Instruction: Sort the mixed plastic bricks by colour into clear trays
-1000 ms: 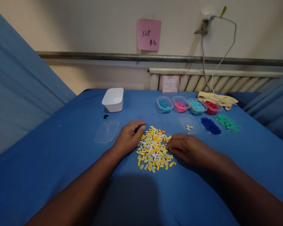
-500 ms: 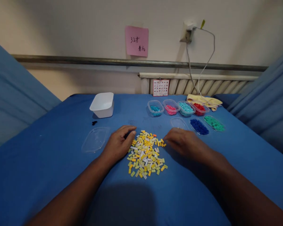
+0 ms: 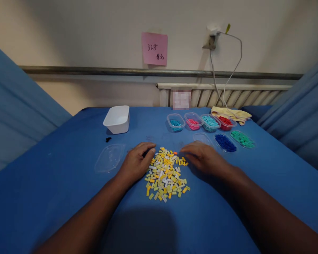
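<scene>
A loose pile of small toy building bricks [image 3: 165, 173], yellow, pale green and whitish, is spread on the blue cloth in front of me. My left hand [image 3: 138, 160] rests along the pile's left edge, thumb apart from the fingers and nothing visible in it. Over at the upper right of the pile is my right hand [image 3: 202, 157], palm down, its fingers reaching toward a single orange brick [image 3: 175, 153]. Its fingertips are beside that brick; whether they touch it I cannot tell. I see nothing held in the right hand.
A white tub [image 3: 118, 120] stands at the back left, with a clear lid [image 3: 110, 158] nearer me and a small black item [image 3: 108, 139] between. Clear tubs of teal [image 3: 176, 124], pink [image 3: 193, 123], light blue [image 3: 210, 122] and red pieces [image 3: 225, 121] line the back right; dark blue pieces [image 3: 225, 142] lie closer.
My right hand has shifted slightly left, its fingertips closer to the orange brick. The left hand keeps its place beside the pile. The whole view has shifted slightly.
</scene>
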The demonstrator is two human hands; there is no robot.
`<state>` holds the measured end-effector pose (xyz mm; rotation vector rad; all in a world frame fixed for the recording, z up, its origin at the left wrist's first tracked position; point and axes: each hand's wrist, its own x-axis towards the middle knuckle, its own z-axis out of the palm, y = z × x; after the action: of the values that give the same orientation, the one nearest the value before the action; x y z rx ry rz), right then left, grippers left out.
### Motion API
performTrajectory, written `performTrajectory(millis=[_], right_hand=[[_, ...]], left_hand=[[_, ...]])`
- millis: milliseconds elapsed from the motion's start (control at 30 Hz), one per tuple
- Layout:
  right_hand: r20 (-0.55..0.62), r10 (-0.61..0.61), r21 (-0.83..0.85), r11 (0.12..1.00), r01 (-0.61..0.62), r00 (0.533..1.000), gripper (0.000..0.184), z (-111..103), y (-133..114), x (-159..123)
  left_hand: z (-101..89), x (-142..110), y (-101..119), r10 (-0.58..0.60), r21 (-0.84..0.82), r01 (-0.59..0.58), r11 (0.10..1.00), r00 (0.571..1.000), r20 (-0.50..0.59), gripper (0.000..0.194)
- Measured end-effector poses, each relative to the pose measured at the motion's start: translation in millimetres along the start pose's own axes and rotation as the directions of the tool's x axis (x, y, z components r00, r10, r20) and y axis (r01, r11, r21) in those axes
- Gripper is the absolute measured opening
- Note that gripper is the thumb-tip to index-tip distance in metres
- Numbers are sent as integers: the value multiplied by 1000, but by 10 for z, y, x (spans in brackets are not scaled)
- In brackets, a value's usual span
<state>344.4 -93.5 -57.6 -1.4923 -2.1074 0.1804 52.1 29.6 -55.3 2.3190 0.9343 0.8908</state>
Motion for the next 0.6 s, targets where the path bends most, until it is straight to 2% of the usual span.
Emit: performTrajectory(millis=[67, 133, 233, 333, 467, 600], right_hand=[[90, -35, 29, 999, 32, 995, 39, 95, -128, 78], [139, -3, 19, 1000, 0, 990, 43, 144, -186, 122], [177, 26, -2, 1000, -26, 984, 39, 128, -188, 136], [213, 6, -59, 998, 7, 977, 36, 76, -188, 131], [216, 27, -151, 989, 6, 976, 36, 54, -232, 131], [196, 57, -142, 989, -29, 979, 36, 47, -236, 128]], left_hand=[[3, -4, 3, -5, 1, 5, 1000, 1000, -10, 33], [5, -9, 8, -4, -3, 4, 1000, 1000, -15, 33], [14, -16, 15, 1, -16, -1, 1000, 1000, -11, 32], [25, -20, 14, -6, -18, 6, 1000, 1000, -2, 32], [29, -23, 15, -7, -17, 7, 1000, 1000, 6, 33], [17, -24, 34, -8, 0, 8, 1000, 1000, 8, 33]])
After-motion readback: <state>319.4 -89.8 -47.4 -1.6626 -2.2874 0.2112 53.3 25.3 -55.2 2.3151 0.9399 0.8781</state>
